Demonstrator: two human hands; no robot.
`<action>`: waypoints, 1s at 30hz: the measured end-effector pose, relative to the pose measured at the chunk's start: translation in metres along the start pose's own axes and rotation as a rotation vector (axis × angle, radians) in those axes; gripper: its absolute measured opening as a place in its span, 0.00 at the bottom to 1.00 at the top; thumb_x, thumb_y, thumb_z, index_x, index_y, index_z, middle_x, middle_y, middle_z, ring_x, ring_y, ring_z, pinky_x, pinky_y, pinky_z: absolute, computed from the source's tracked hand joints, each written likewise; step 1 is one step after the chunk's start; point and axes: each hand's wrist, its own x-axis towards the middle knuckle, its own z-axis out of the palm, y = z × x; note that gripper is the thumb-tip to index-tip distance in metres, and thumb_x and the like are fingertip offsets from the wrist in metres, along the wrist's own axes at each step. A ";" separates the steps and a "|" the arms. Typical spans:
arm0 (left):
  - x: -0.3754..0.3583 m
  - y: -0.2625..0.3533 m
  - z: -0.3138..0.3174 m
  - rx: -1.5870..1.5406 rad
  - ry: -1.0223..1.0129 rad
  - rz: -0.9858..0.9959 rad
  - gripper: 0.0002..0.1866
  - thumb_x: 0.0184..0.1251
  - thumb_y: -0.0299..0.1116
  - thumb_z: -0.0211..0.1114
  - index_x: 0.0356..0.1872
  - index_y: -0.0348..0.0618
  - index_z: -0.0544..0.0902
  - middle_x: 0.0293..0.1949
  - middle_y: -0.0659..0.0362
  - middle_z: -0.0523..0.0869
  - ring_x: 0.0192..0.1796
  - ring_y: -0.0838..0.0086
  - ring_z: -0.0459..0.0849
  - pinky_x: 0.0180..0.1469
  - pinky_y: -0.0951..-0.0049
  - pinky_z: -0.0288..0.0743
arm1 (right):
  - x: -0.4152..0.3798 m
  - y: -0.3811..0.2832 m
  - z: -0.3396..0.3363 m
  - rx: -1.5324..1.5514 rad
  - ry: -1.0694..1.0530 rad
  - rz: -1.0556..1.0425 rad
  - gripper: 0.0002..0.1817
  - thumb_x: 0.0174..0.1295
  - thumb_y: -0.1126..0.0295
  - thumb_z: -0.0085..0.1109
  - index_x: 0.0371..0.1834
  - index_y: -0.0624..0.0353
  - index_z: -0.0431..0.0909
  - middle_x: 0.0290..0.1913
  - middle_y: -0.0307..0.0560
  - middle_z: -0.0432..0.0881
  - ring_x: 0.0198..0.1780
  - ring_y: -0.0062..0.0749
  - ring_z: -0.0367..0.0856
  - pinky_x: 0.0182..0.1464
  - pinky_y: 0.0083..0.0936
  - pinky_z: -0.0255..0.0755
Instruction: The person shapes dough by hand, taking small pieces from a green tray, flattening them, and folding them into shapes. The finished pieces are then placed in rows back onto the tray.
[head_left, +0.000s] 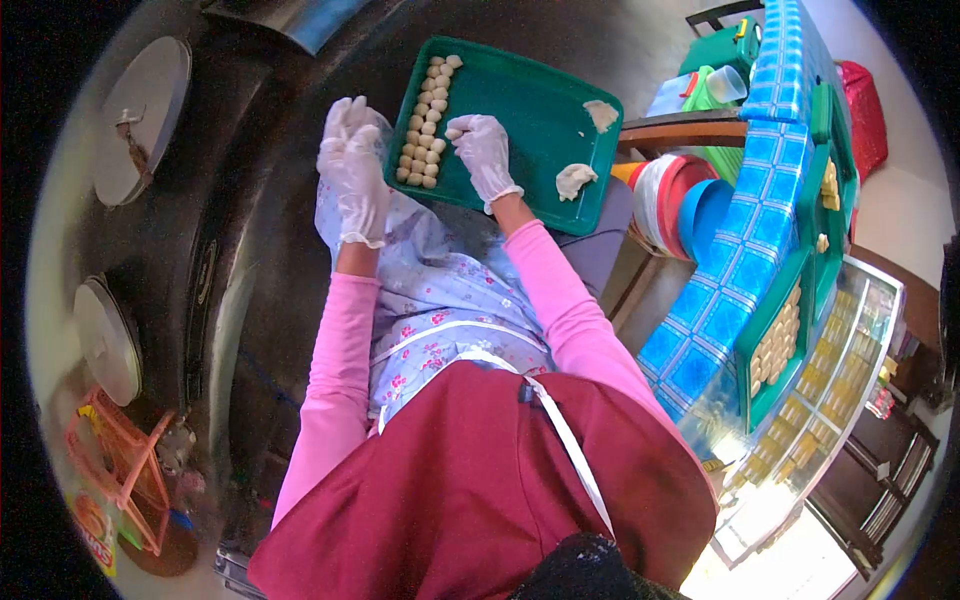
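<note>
A green tray (510, 110) rests in front of me, with several small pale dough balls (430, 113) lined up in rows along its left side. Two irregular dough lumps (574, 181) lie at its right. My left hand (355, 165), in a clear glove, is just left of the tray, its fingers bent; the palm side is hard to make out. My right hand (482, 150), also gloved, hovers over the tray beside the balls, with fingers curled together; whatever they hold is hidden.
At the right, a blue checked cloth (735, 250) covers a long surface bearing more green trays with dough pieces (775, 345). Red and blue tubs (705, 215) stand beneath it. Round metal lids (108, 340) and an orange basket (125, 460) are at the left.
</note>
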 end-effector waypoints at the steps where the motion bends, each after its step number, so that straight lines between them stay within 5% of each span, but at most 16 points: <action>1: 0.006 0.001 -0.008 -0.007 0.033 -0.011 0.26 0.62 0.14 0.53 0.64 0.29 0.68 0.62 0.43 0.75 0.65 0.58 0.74 0.68 0.65 0.66 | -0.004 -0.003 0.004 -0.196 0.075 -0.208 0.09 0.47 0.78 0.54 0.28 0.63 0.85 0.29 0.54 0.85 0.33 0.43 0.84 0.37 0.33 0.77; 4: 0.013 -0.005 -0.016 -0.021 0.085 -0.019 0.25 0.62 0.15 0.53 0.62 0.27 0.69 0.61 0.43 0.76 0.62 0.59 0.77 0.66 0.66 0.69 | -0.010 -0.016 0.017 -0.311 0.124 -0.202 0.10 0.48 0.77 0.55 0.31 0.62 0.85 0.30 0.54 0.85 0.33 0.47 0.84 0.36 0.34 0.77; 7: 0.010 -0.014 -0.015 -0.042 0.077 -0.058 0.23 0.62 0.15 0.53 0.60 0.27 0.71 0.58 0.44 0.78 0.60 0.59 0.79 0.64 0.67 0.71 | 0.001 0.020 0.034 -0.031 0.167 -0.138 0.13 0.52 0.75 0.55 0.39 0.64 0.84 0.34 0.55 0.84 0.31 0.49 0.82 0.34 0.36 0.76; 9: 0.006 -0.018 -0.013 -0.025 0.025 -0.101 0.22 0.62 0.15 0.53 0.59 0.27 0.72 0.57 0.44 0.79 0.59 0.60 0.80 0.61 0.67 0.73 | -0.007 -0.005 0.010 0.704 -0.050 0.343 0.15 0.53 0.75 0.55 0.43 0.65 0.83 0.40 0.57 0.85 0.37 0.48 0.84 0.39 0.34 0.78; 12: -0.001 -0.010 -0.002 -0.075 0.047 -0.178 0.21 0.63 0.16 0.54 0.58 0.28 0.73 0.56 0.47 0.80 0.57 0.62 0.81 0.60 0.67 0.74 | -0.013 -0.036 -0.044 0.429 -0.062 0.245 0.15 0.53 0.74 0.55 0.44 0.63 0.84 0.42 0.57 0.85 0.41 0.46 0.85 0.43 0.34 0.78; 14: -0.003 -0.008 0.003 -0.056 -0.037 -0.225 0.20 0.63 0.19 0.55 0.58 0.30 0.73 0.55 0.48 0.80 0.55 0.63 0.82 0.58 0.67 0.75 | 0.001 -0.007 -0.096 -0.441 0.080 -0.282 0.16 0.52 0.71 0.56 0.43 0.61 0.85 0.43 0.57 0.85 0.43 0.46 0.84 0.46 0.36 0.77; 16: -0.012 -0.010 0.011 -0.018 -0.154 -0.327 0.20 0.64 0.22 0.57 0.57 0.31 0.74 0.54 0.48 0.81 0.53 0.63 0.82 0.56 0.67 0.77 | 0.012 0.038 -0.156 -0.742 0.064 -0.241 0.15 0.52 0.68 0.56 0.42 0.59 0.85 0.42 0.56 0.85 0.43 0.48 0.84 0.47 0.38 0.77; 20: -0.037 -0.052 0.046 -0.017 -0.491 -0.701 0.19 0.64 0.30 0.62 0.54 0.33 0.75 0.47 0.49 0.84 0.46 0.63 0.85 0.49 0.67 0.80 | -0.002 0.034 -0.205 -0.842 -0.224 -0.221 0.13 0.51 0.68 0.58 0.38 0.58 0.85 0.39 0.56 0.84 0.45 0.50 0.83 0.48 0.41 0.75; 24: -0.079 -0.092 0.079 -0.082 -0.611 -1.112 0.14 0.64 0.28 0.60 0.49 0.33 0.77 0.42 0.50 0.86 0.39 0.64 0.86 0.42 0.70 0.82 | -0.017 0.003 -0.196 -1.060 -0.348 -0.211 0.10 0.48 0.67 0.62 0.31 0.59 0.84 0.36 0.56 0.84 0.43 0.51 0.83 0.46 0.41 0.76; 27: -0.096 -0.109 0.089 0.009 -0.611 -1.208 0.12 0.66 0.27 0.56 0.46 0.32 0.78 0.40 0.50 0.87 0.38 0.65 0.87 0.41 0.70 0.82 | -0.008 0.013 -0.197 -1.143 -0.333 -0.168 0.10 0.48 0.65 0.62 0.30 0.58 0.83 0.36 0.59 0.83 0.40 0.53 0.83 0.42 0.42 0.77; 30: -0.101 -0.125 0.088 0.008 -0.541 -1.241 0.10 0.66 0.26 0.55 0.42 0.32 0.79 0.42 0.50 0.86 0.40 0.64 0.86 0.43 0.68 0.82 | -0.013 0.012 -0.212 -0.601 -0.118 -0.101 0.11 0.47 0.67 0.63 0.32 0.59 0.84 0.34 0.57 0.84 0.37 0.46 0.85 0.39 0.37 0.78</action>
